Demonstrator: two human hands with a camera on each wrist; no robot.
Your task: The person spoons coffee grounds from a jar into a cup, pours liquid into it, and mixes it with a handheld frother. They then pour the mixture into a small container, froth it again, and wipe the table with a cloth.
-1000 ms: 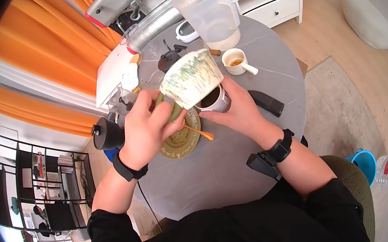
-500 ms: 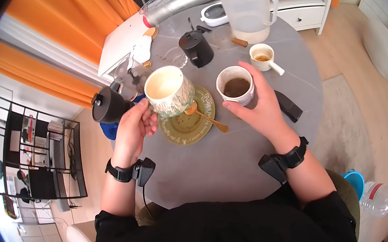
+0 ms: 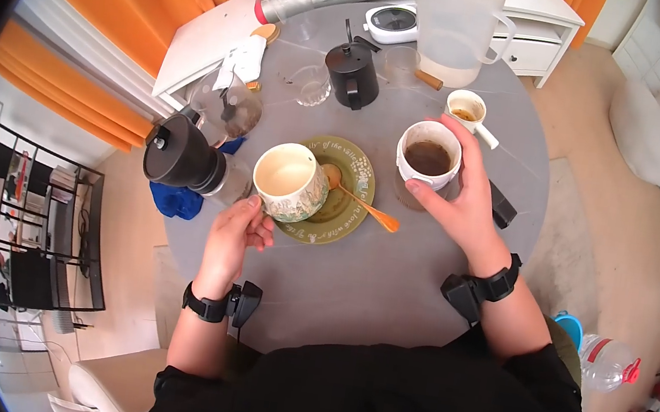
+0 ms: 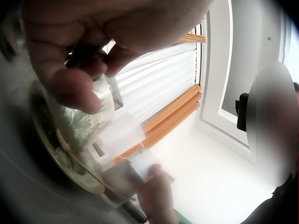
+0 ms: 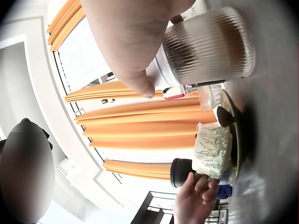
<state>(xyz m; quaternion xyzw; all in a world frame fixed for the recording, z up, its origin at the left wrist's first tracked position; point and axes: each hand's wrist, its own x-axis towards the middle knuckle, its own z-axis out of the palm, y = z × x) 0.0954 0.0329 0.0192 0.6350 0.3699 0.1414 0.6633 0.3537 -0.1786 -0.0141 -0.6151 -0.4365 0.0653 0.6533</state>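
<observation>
My left hand (image 3: 239,232) pinches the handle of a cream cup (image 3: 291,183) with a green painted pattern. The cup is upright, with a bare pale inside, and overlaps the left part of a green lettered saucer (image 3: 333,227). A wooden spoon (image 3: 375,212) lies on that saucer, its handle past the rim. My right hand (image 3: 468,199) curls round a white dripper (image 3: 404,159) with dark, wet-looking coffee inside. Beneath it, a ribbed glass (image 5: 210,46) shows some brown liquid low down in the right wrist view.
Behind stand a black kettle (image 3: 353,76), a clear pitcher (image 3: 456,39), a white scale (image 3: 392,22) and a small handled cup (image 3: 466,106). At left are a black grinder (image 3: 178,154) and a glass pot (image 3: 226,109). A black object (image 3: 502,206) lies right of my right hand.
The cup, earlier tipped over the dripper with its mouth toward it, has swung back left, turned upright and lowered to the saucer. My right hand keeps its hold on the dripper. The head view shifted.
</observation>
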